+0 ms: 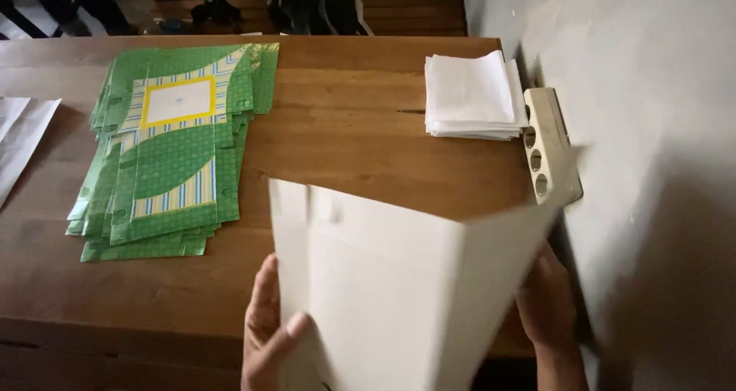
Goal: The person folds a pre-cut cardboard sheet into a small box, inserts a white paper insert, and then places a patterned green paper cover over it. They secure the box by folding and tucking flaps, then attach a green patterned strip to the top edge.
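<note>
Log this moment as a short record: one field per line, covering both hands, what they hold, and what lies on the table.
Held item: large white flat cardboard sheet, bent along a crease, plain side toward the camera
Left hand: grips the sheet's left edge, thumb on its face
Right hand: holds the sheet's right edge, mostly hidden behind it
Surface: brown wooden table
Table left: fanned stack of flat green patterned cardboard blanks
Table right: stack of white folded papers
Wall: beige socket strip on the grey wall
</note>
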